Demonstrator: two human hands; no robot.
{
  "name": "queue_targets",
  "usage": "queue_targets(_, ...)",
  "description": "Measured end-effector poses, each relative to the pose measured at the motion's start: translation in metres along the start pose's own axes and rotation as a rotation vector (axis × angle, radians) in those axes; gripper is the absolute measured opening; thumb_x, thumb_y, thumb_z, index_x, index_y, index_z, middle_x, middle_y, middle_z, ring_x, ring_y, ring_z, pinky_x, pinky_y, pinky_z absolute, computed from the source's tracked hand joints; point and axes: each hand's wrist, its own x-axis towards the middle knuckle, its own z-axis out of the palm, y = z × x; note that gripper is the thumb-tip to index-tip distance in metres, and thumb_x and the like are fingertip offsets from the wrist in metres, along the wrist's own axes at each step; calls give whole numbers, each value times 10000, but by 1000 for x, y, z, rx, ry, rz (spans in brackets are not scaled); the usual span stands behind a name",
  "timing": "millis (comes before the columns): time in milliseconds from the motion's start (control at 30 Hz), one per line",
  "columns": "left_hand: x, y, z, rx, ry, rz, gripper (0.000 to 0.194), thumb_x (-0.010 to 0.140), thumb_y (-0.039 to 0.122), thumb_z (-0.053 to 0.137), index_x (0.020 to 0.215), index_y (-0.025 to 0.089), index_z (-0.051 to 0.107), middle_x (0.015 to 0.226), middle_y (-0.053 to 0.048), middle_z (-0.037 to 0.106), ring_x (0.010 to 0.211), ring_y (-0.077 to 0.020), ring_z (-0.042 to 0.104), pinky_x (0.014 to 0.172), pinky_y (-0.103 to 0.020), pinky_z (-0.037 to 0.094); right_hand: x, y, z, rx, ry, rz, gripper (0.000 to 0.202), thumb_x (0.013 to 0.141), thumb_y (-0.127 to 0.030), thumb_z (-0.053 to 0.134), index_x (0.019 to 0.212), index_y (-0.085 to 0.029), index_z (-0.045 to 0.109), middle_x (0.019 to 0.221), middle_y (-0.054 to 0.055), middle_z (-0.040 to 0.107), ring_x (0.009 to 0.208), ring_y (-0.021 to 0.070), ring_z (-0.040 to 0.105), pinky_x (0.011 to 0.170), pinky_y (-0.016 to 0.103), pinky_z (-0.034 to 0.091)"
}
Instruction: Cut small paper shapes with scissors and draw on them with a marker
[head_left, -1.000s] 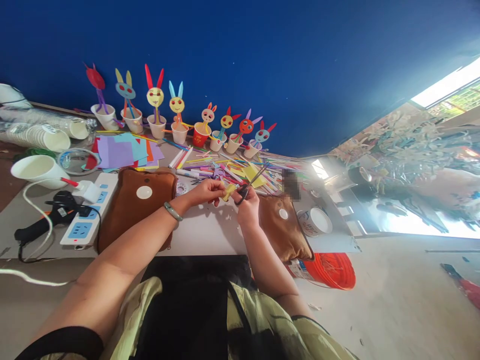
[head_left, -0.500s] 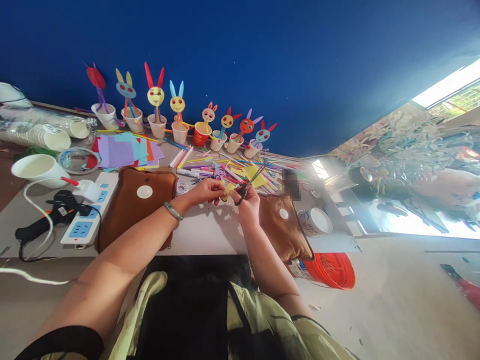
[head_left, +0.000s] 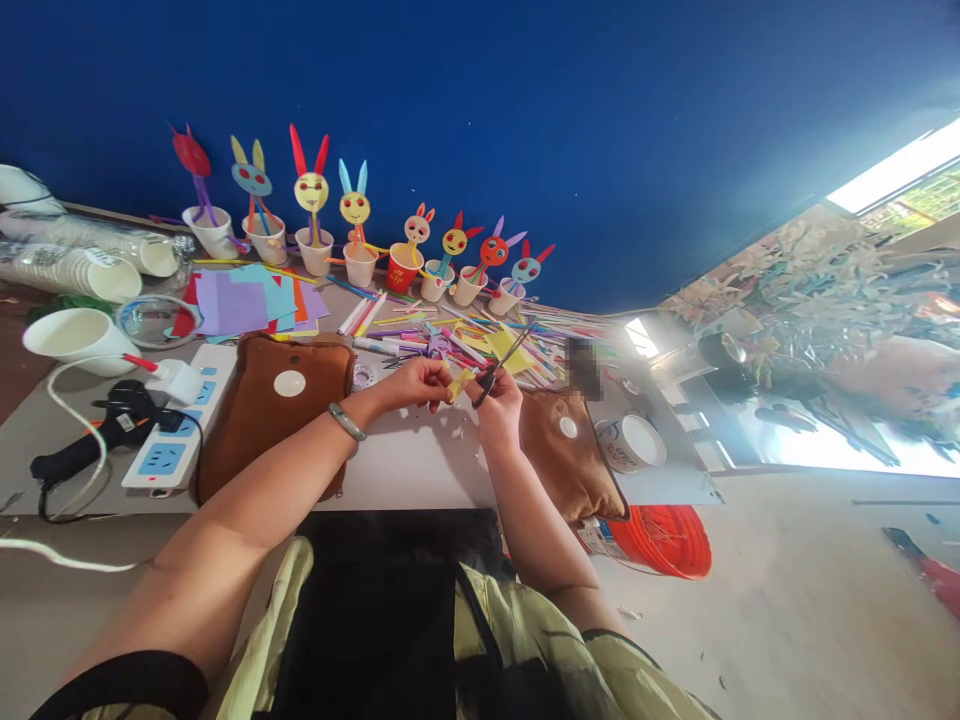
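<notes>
Left of the fingers, a brown pouch [head_left: 262, 430] lies on the bench [head_left: 405, 460]. The left hand [head_left: 415, 386] pinches a small yellow piece [head_left: 457, 386] between thumb and fingertips; the piece sits between both hands. Fingers of the right hand [head_left: 498, 402] curl around the handles of the scissors [head_left: 488, 381], whose blades point beyond them. Right of these fingers lies a second pouch [head_left: 574, 465], then a white tub [head_left: 642, 441].

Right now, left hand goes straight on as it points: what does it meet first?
Likely the right hand, holding scissors, just past the yellow piece in the left hand; depth is unclear.
</notes>
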Motion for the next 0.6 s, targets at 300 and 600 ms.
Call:
queue_targets(300, -1, 2, 0, -62, 7, -18, 338, 732, 410, 762, 800, 127, 589, 665, -8, 655, 475, -72, 577, 417, -177, 343, 4, 4, -2, 27, -18, 17, 293, 599, -299, 774, 750, -207, 539, 618, -83, 509, 558, 80, 404, 552, 230, 321)
queue_targets(600, 2, -5, -2, -225, -51, -145, 347, 773, 433, 734, 867, 121, 615, 790, -59, 689, 484, -89, 584, 427, -214, 301, 1, -4, 2, 95, -32, 90, 295, 592, -293, 789, 739, -207, 548, 603, -85, 495, 516, 71, 377, 509, 234, 302)
